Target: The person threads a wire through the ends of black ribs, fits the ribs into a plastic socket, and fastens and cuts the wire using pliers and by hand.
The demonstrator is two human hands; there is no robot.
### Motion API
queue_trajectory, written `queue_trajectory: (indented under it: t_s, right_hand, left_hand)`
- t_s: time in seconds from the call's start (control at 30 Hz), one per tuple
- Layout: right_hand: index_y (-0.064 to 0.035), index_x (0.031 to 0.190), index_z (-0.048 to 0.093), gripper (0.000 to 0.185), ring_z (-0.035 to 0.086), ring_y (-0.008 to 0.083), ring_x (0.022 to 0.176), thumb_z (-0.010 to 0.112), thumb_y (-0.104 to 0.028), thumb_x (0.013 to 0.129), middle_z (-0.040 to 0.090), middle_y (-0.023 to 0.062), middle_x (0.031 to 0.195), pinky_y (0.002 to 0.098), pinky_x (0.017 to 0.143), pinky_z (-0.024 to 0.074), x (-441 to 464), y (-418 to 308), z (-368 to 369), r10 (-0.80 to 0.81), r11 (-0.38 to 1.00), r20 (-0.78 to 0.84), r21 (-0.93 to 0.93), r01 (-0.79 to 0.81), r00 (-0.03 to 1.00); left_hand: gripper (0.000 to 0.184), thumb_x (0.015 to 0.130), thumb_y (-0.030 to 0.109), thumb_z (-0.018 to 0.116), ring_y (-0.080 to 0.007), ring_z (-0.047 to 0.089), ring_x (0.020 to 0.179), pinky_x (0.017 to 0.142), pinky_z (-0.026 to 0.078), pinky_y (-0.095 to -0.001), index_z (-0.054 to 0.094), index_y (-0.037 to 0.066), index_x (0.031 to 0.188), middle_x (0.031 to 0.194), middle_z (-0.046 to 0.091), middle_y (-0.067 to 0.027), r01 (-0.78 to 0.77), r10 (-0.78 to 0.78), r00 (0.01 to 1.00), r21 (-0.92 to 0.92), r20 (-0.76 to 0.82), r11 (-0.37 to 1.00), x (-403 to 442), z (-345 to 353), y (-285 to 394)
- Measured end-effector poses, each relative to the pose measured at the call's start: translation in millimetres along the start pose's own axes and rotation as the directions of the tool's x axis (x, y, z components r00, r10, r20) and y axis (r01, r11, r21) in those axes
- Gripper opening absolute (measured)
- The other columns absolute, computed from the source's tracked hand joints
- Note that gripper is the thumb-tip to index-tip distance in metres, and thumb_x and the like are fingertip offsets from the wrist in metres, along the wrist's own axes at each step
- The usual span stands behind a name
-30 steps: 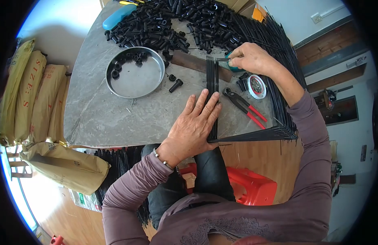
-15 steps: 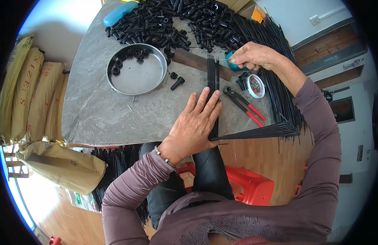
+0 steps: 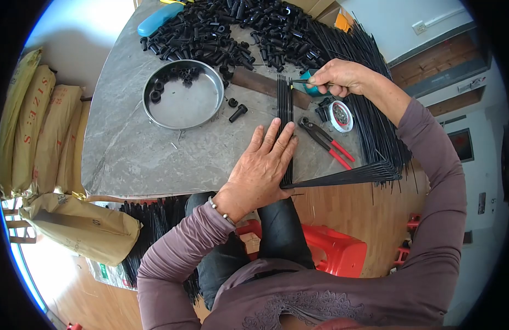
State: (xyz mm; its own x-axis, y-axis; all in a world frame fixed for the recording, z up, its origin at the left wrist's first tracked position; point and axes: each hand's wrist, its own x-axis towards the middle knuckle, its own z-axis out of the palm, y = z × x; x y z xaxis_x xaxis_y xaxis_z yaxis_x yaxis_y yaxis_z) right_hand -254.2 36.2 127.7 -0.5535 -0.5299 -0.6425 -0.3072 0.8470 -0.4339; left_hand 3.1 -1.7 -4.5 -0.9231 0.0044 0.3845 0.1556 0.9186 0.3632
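Observation:
My left hand [image 3: 261, 169] lies flat, fingers stretched, over the lower part of a row of thin black rods [image 3: 285, 102] on the grey table. In my right hand [image 3: 342, 77] a thin pointed tool [image 3: 300, 81] is pinched, its tip at the upper ends of the rods. A brown flat bar [image 3: 254, 82] passes beneath those ends. Just behind my right fingers stands a teal container [image 3: 308, 74]. Red-handled pliers [image 3: 327, 142] and a white lid with small metal bits [image 3: 341, 116] lie right of the rods.
A round metal pan [image 3: 183, 104] holds several black pieces. Black tubular parts [image 3: 210, 36] are heaped at the back, beside a blue case [image 3: 158, 21]. More black rods [image 3: 370, 110] line the right edge. Sacks [image 3: 40, 121] stand at left; a red stool [image 3: 342, 253] is below.
My right hand has moved slightly, and the tool tip stays by the rod ends. My left hand keeps its place on the rods. The view has shifted a little.

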Motion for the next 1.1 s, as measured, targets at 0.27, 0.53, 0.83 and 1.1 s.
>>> queue_trajectory:
  t_s: [0.27, 0.53, 0.83, 1.1]
  right_hand:
    - [-0.0046, 0.075, 0.063, 0.024, 0.03, 0.0032, 0.039, 0.065, -0.027, 0.086, 0.051, -0.0019, 0.06, 0.0206, 0.035, 0.0172, 3.2, -0.4, -2.4, 0.047, 0.997, 0.046, 0.063, -0.049, 0.998]
    - [-0.0053, 0.075, 0.062, 0.022, 0.033, 0.0036, 0.041, 0.064, -0.025, 0.084, 0.051, -0.0016, 0.06, 0.0214, 0.036, 0.0193, 5.3, -9.3, 1.5, 0.054, 0.994, -0.004, -0.093, -0.054, 0.999]
    - [-0.0037, 0.095, 0.066, 0.022, 0.032, 0.0022, 0.04, 0.064, -0.023, 0.086, 0.055, 0.0002, 0.071, 0.0192, 0.036, 0.0181, 6.7, -0.8, -4.3, 0.097, 0.993, 0.066, 0.054, -0.101, 0.993]
    - [-0.0044, 0.09, 0.066, 0.021, 0.031, 0.0023, 0.04, 0.065, -0.024, 0.086, 0.054, -0.0002, 0.069, 0.0196, 0.036, 0.0181, 4.7, -4.3, -1.6, 0.106, 0.994, 0.037, 0.01, -0.106, 0.994]
  left_hand:
    - [0.096, 0.064, 0.057, 0.073, -0.0357, 0.025, 0.138, 0.112, 0.022, -0.0471, 0.043, 0.0, 0.135, 0.147, 0.03, -0.0178, -0.002, 0.001, 1.0, 0.027, 0.006, 1.0, 0.1, 0.1, -0.2]
    - [0.096, 0.064, 0.057, 0.073, -0.0357, 0.025, 0.138, 0.112, 0.022, -0.047, 0.043, 0.001, 0.135, 0.147, 0.03, -0.0179, 0.001, -0.001, 1.0, 0.006, -0.003, 1.0, -0.5, 1.2, -0.9]
    - [0.094, 0.065, 0.052, 0.074, -0.0365, 0.024, 0.138, 0.113, 0.022, -0.0468, 0.041, 0.0, 0.135, 0.148, 0.028, -0.0176, -0.001, 0.001, 1.0, 0.005, 0.022, 1.0, -0.7, -0.9, -1.9]
    - [0.093, 0.065, 0.052, 0.074, -0.0365, 0.024, 0.138, 0.113, 0.022, -0.0467, 0.041, 0.0, 0.135, 0.147, 0.029, -0.0176, -0.001, 0.001, 1.0, 0.009, 0.014, 1.0, -0.8, -0.1, -1.4]
